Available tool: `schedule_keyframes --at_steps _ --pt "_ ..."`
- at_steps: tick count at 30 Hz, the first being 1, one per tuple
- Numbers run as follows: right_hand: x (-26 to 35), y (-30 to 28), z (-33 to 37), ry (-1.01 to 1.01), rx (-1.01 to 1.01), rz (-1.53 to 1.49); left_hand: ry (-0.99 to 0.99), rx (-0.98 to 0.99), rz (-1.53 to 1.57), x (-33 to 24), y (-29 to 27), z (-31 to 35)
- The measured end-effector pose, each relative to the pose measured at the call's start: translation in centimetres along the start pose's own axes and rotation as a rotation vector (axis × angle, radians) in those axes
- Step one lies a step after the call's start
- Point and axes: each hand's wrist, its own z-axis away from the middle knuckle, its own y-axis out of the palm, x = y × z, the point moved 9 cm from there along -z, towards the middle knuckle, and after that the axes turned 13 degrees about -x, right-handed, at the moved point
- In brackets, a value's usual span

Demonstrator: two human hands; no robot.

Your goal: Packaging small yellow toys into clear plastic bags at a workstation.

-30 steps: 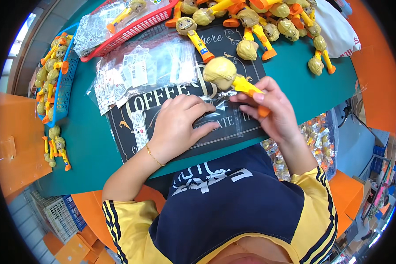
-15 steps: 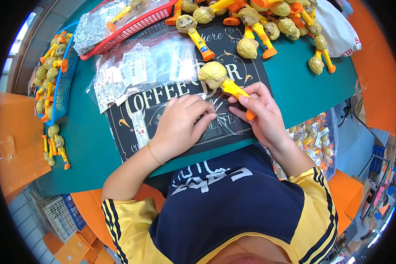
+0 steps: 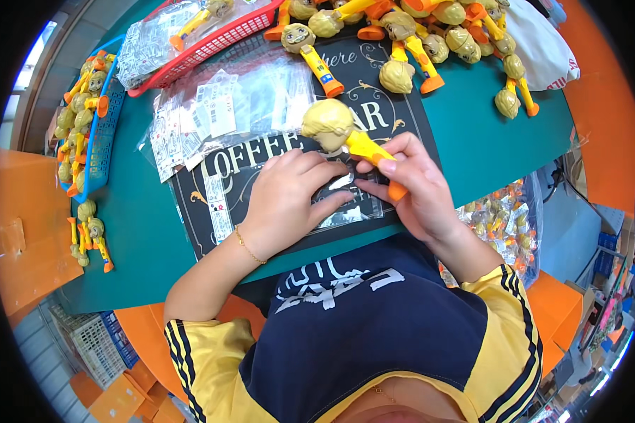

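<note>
My right hand (image 3: 418,189) grips a toy figure (image 3: 365,146) by its yellow stem near the orange foot. Its large golden-haired head points up and to the left. Beneath my left hand (image 3: 295,199) lies a clear plastic bag (image 3: 342,213), its printed label strip (image 3: 218,206) showing left of the wrist. Thumb and forefinger of my left hand hold the bag's right end, slightly parted. My right hand's lower fingers reach that same end, just below the toy. The left hand's other fingertips are curled and partly hidden.
More clear bags with printed labels (image 3: 215,106) lie beyond my hands on a black printed mat (image 3: 402,120). A red basket (image 3: 212,44) stands at the back left, a blue basket (image 3: 104,151) farther left. Several toy figures (image 3: 463,44) are heaped at the back right of the green table (image 3: 487,141).
The toy figure has moved left and slightly down in my right hand, closer to the left hand. My left thumb and forefinger have parted a little at the bag's end.
</note>
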Motion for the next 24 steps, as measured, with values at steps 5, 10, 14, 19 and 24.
schedule_keyframes --at_steps 5,10,14,19,24 --pt "-0.6 -0.3 -0.4 0.011 -0.063 0.068 -0.025 0.050 0.015 1.1 0.4 0.2" --pt "-0.4 -0.9 -0.4 0.040 -0.052 0.081 -0.309 0.031 0.311 2.6 -0.4 -0.1" --pt "5.2 -3.6 -0.8 -0.252 0.037 0.362 -0.151 -0.118 0.281 2.3 -2.7 -0.6" --pt "12.1 -3.2 2.5 -0.656 0.098 0.807 -0.143 -0.148 0.365 2.1 -1.9 -0.6" --pt "9.3 1.5 3.3 -0.881 0.221 1.484 -0.067 -0.143 0.293 0.7 -1.4 -0.3"
